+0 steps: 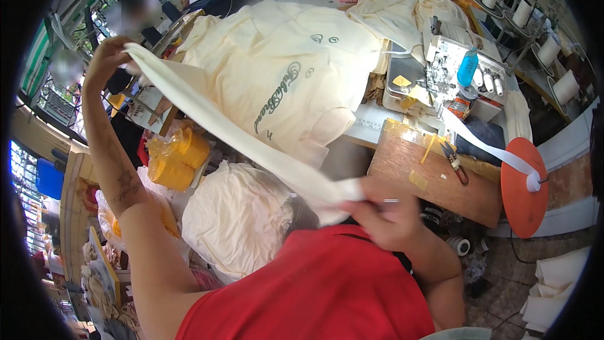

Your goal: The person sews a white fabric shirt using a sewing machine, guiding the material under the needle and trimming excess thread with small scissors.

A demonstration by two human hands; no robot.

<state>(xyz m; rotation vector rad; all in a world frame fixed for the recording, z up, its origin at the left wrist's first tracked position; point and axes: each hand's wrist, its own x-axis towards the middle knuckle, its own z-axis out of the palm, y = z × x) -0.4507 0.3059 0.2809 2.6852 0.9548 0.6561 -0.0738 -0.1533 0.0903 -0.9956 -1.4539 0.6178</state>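
A long cream fabric piece (239,141) is pulled taut on a slant between my two hands. My left hand (112,62), raised at the far left with the arm stretched out, pinches its upper end. Close to my chest, my right hand (387,211) grips the lower end and is slightly blurred; a ring shows on one finger. Behind the stretched piece, a cream shirt (251,44) with dark printed lettering is spread over the work table. Whether the held piece belongs to that shirt I cannot tell.
A sewing machine (409,82) stands at right, with a blue bottle (467,67) on it. Thread snips (454,162) lie on a wooden board (402,157) beside an orange disc (525,186) feeding white tape. A cream cloth bundle (236,220) and bagged yellow pieces (176,158) sit at left.
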